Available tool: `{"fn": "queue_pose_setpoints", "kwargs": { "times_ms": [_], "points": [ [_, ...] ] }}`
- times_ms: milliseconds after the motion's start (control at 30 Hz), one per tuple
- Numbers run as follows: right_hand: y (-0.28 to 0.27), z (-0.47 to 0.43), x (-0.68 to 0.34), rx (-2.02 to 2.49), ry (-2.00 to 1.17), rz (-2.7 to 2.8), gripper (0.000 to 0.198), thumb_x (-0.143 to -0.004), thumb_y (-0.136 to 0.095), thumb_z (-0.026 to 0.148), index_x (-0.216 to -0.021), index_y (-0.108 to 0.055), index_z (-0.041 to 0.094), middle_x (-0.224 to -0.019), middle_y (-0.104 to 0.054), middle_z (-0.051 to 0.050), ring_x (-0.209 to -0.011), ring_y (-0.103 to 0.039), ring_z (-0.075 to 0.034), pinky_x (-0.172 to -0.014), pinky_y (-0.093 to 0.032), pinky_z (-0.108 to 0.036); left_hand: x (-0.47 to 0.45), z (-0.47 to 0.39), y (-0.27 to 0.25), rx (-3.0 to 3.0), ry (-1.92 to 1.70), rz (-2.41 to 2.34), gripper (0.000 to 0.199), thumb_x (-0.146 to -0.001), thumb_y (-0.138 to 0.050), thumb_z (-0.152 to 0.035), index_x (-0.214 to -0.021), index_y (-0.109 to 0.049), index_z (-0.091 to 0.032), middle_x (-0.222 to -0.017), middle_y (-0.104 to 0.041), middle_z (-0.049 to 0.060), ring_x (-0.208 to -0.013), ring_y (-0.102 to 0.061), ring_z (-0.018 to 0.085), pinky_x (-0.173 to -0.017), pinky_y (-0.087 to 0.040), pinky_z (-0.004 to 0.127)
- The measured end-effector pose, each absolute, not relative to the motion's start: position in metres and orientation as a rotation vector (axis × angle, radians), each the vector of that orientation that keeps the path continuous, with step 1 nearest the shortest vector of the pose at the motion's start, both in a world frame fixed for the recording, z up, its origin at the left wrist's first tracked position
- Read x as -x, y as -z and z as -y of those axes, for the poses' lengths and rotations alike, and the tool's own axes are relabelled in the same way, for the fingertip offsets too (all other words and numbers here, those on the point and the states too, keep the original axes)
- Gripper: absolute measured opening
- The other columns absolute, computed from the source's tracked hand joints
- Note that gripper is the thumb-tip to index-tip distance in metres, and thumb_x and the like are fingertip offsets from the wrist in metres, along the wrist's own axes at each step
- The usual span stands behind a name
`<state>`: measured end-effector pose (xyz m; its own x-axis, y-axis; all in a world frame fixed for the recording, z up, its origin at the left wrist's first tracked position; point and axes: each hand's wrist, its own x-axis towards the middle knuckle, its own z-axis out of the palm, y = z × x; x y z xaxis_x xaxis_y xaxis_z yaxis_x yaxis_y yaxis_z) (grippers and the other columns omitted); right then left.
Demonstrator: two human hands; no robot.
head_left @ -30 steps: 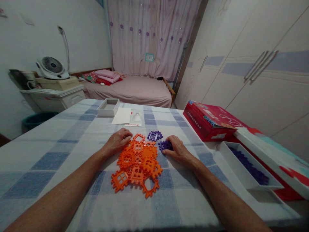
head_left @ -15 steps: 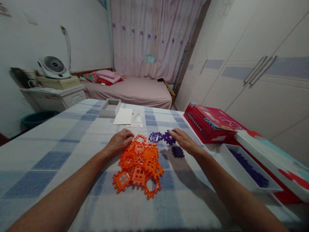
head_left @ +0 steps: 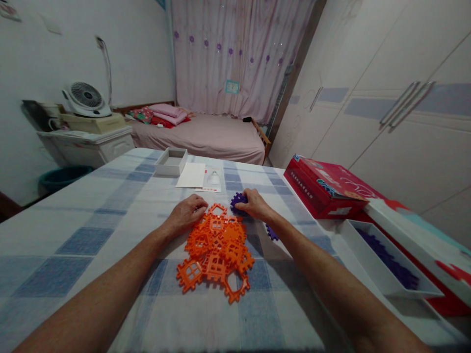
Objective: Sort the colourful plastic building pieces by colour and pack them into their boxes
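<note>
A heaped pile of orange plastic interlocking pieces [head_left: 217,245], several with window-like cutouts, lies on the checked tablecloth between my arms. My left hand [head_left: 187,214] rests at the pile's upper left edge, its fingers curled in and no piece showing in them. Beyond the pile's upper right, my right hand [head_left: 257,205] pinches a purple interlocking piece [head_left: 237,200]. Other purple pieces there are overlapped or covered by my fingers, so I cannot tell them apart. Another purple piece [head_left: 271,232] lies on the cloth, partly hidden behind my right forearm.
A white open tray [head_left: 353,240] with purple pieces stands at the right, beside a red box [head_left: 324,189]. At the table's far side are a grey open box [head_left: 172,163], a white card [head_left: 191,175] and a clear-fronted packet [head_left: 212,179].
My right hand has moved left and slightly away from me, bringing its purple piece onto the place of the other purple piece beside the pile. The left hand has stayed at the orange pile.
</note>
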<state>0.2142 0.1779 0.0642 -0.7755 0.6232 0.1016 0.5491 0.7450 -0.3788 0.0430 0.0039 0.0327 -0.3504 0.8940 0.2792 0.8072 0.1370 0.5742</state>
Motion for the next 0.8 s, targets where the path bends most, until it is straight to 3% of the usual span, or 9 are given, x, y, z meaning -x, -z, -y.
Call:
{"fn": "queue_pose_setpoints", "kwargs": {
  "times_ms": [133,267,433,633,800],
  "points": [
    [-0.065,-0.174,-0.218,0.802,-0.638,2.522,0.028,-0.071,-0.064,0.024,-0.097,-0.056,0.018,-0.091,-0.057,-0.002,-0.08,-0.051,-0.015,-0.076,-0.043,-0.028,-0.042,-0.004,-0.033,-1.706,-1.031,-2.243,0.031,-0.081,-0.044,-0.037,-0.086,-0.069,-0.019,-0.098,-0.063,0.006,-0.087,-0.061,0.019,-0.083,-0.047,0.033],
    [-0.084,-0.185,-0.255,0.807,-0.973,2.275,0.047,-0.07,-0.066,0.028,-0.114,-0.052,0.018,-0.092,-0.061,-0.001,-0.078,-0.056,-0.015,-0.072,-0.046,-0.028,-0.041,-0.003,-0.033,-1.714,-1.026,-2.239,0.033,-0.081,-0.044,-0.039,-0.086,-0.068,-0.018,-0.099,-0.063,0.007,-0.089,-0.061,0.021,-0.086,-0.046,0.034],
    [-0.099,-0.187,-0.324,0.743,-1.301,2.501,0.033,-0.071,-0.066,0.035,-0.096,-0.064,0.014,-0.087,-0.065,-0.003,-0.077,-0.058,-0.016,-0.068,-0.046,-0.027,-0.039,-0.004,-0.032,-1.728,-1.041,-2.247,0.031,-0.08,-0.045,-0.04,-0.084,-0.068,-0.019,-0.097,-0.064,0.006,-0.089,-0.061,0.021,-0.086,-0.047,0.034],
    [-0.069,-0.175,-0.352,0.934,-0.885,2.602,0.025,-0.072,-0.065,0.033,-0.09,-0.064,0.015,-0.094,-0.064,-0.006,-0.087,-0.058,-0.02,-0.078,-0.046,-0.031,-0.039,-0.003,-0.033,-1.704,-1.01,-2.266,0.033,-0.078,-0.046,-0.043,-0.085,-0.068,-0.02,-0.097,-0.064,0.006,-0.089,-0.062,0.021,-0.085,-0.047,0.034],
    [-0.058,-0.17,-0.351,0.973,-0.686,2.653,0.03,-0.073,-0.067,0.032,-0.098,-0.06,0.017,-0.101,-0.059,-0.007,-0.097,-0.055,-0.022,-0.086,-0.043,-0.034,-0.037,-0.002,-0.033,-1.73,-0.951,-2.283,0.034,-0.08,-0.045,-0.043,-0.088,-0.068,-0.019,-0.101,-0.064,0.007,-0.092,-0.062,0.022,-0.086,-0.047,0.033]
  ]
}}
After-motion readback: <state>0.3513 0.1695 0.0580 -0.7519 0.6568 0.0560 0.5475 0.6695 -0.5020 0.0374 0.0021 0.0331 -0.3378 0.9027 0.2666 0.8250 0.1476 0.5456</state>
